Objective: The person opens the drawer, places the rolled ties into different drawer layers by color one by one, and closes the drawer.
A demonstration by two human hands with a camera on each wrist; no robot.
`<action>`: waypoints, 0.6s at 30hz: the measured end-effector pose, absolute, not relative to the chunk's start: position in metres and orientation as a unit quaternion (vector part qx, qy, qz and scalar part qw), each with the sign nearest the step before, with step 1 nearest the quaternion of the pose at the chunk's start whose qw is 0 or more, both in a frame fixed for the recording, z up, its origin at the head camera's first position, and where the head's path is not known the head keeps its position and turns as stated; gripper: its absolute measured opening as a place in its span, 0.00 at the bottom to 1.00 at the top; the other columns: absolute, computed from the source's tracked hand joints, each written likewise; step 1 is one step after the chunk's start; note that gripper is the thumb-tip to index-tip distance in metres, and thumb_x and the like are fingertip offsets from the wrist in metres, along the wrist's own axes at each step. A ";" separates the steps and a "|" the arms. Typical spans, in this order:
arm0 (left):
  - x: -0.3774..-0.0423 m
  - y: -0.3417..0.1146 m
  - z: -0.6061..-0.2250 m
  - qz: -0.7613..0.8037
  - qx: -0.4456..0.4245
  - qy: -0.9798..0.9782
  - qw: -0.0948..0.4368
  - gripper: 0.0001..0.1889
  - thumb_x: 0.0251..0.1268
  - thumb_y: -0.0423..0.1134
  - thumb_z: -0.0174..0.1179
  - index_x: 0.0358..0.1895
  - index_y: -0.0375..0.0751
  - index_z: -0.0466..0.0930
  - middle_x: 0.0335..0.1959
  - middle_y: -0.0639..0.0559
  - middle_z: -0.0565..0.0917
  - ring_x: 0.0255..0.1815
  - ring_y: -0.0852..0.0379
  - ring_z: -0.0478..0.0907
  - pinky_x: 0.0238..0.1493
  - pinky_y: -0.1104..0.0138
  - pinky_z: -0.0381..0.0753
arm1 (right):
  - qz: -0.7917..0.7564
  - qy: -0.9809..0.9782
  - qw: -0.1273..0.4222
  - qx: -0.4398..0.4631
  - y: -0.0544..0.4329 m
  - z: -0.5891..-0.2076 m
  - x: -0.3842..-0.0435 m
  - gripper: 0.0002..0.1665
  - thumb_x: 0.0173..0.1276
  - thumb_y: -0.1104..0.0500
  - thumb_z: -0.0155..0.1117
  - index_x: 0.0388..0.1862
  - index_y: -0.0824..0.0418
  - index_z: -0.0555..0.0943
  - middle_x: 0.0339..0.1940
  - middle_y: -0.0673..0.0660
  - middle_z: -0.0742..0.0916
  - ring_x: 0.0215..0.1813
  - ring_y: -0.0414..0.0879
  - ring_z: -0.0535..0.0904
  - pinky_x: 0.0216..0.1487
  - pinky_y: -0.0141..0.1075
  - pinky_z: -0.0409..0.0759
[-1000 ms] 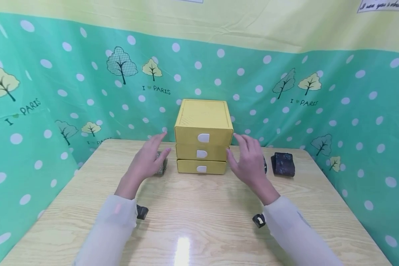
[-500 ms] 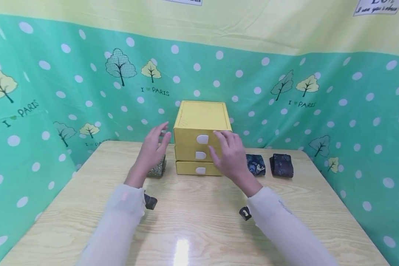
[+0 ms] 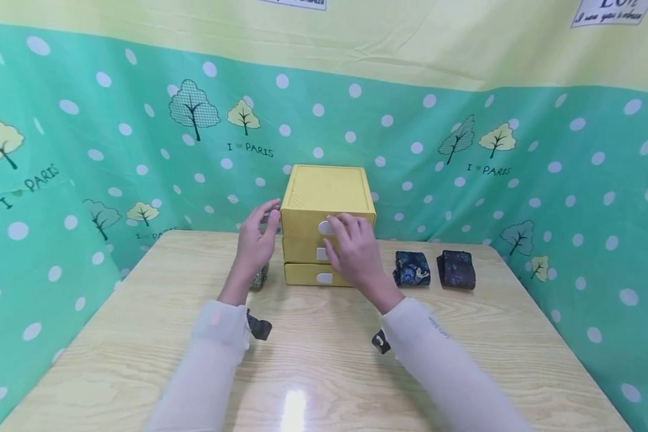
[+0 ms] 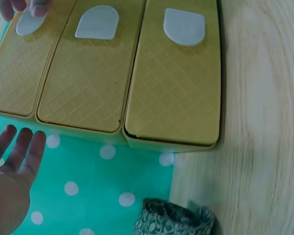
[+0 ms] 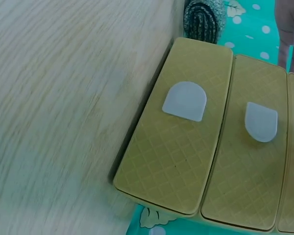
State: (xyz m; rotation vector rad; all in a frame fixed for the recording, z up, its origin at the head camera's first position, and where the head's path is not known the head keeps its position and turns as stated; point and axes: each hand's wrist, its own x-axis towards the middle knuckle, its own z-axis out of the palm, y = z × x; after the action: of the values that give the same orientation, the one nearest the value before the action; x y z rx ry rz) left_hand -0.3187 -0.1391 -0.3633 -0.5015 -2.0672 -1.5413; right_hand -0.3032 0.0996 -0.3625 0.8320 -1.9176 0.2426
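A yellow three-drawer box (image 3: 329,186) stands at the back of the table, its drawers closed and each bearing a white pull tab. My left hand (image 3: 255,243) is raised at the box's left side; in the left wrist view its fingers (image 4: 23,147) are straight and spread, holding nothing. In front of the drawers is my right hand (image 3: 356,255), fingers loosely bent. Its fingertips (image 4: 39,9) are right at the top drawer's white tab (image 4: 30,22) in the left wrist view. The two lower tabs, the middle (image 5: 261,122) and bottom (image 5: 185,100), show in the right wrist view.
A grey patterned cloth roll (image 4: 172,218) lies left of the box, partly behind my left hand. On the right sit a folded navy patterned cloth (image 3: 412,268) and a darker folded cloth (image 3: 456,269). A green dotted curtain (image 3: 324,120) hangs behind the wooden table (image 3: 313,342).
My right hand has moved left from the box's right side to the front of the top drawer, uncovering the navy cloth. My left hand has shifted slightly right, closer to the box.
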 end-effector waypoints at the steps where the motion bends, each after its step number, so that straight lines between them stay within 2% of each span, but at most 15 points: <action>1: -0.319 -0.139 -0.364 -0.578 -0.184 -0.753 0.255 0.22 0.83 0.45 0.49 0.71 0.38 0.73 0.64 0.40 0.78 0.58 0.43 0.79 0.55 0.54 0.89 | 0.098 -0.792 0.496 0.341 0.099 -0.363 -0.304 0.28 0.65 0.59 0.72 0.60 0.68 0.77 0.51 0.65 0.83 0.44 0.58 0.77 0.43 0.46 0.81; 5: -0.318 -0.137 -0.368 -0.608 -0.168 -0.734 0.253 0.20 0.82 0.44 0.52 0.69 0.41 0.76 0.64 0.42 0.79 0.56 0.45 0.80 0.54 0.61 0.89 | 0.096 -0.794 0.497 0.336 0.096 -0.366 -0.305 0.28 0.64 0.60 0.73 0.61 0.68 0.77 0.51 0.65 0.83 0.45 0.57 0.76 0.44 0.45 0.80; 12: -0.319 -0.137 -0.374 -0.623 -0.154 -0.721 0.261 0.19 0.79 0.47 0.56 0.66 0.46 0.80 0.62 0.47 0.82 0.54 0.50 0.82 0.57 0.53 0.88 | 0.113 -0.789 0.499 0.340 0.092 -0.371 -0.308 0.23 0.65 0.65 0.71 0.59 0.68 0.79 0.49 0.64 0.83 0.44 0.57 0.77 0.42 0.44 0.80; 18: -0.318 -0.135 -0.373 -0.634 -0.157 -0.712 0.259 0.19 0.78 0.42 0.58 0.66 0.42 0.79 0.61 0.43 0.83 0.55 0.49 0.81 0.57 0.60 0.88 | 0.118 -0.790 0.498 0.337 0.090 -0.370 -0.309 0.20 0.66 0.69 0.67 0.58 0.68 0.81 0.49 0.64 0.84 0.46 0.57 0.77 0.44 0.45 0.81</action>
State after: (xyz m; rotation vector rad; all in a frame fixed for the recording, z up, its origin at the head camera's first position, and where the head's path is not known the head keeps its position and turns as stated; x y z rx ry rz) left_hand -0.3177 -0.1354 -0.3731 -0.4252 -1.9289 -1.7174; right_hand -0.3092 0.0904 -0.3705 0.8144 -1.9130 0.2847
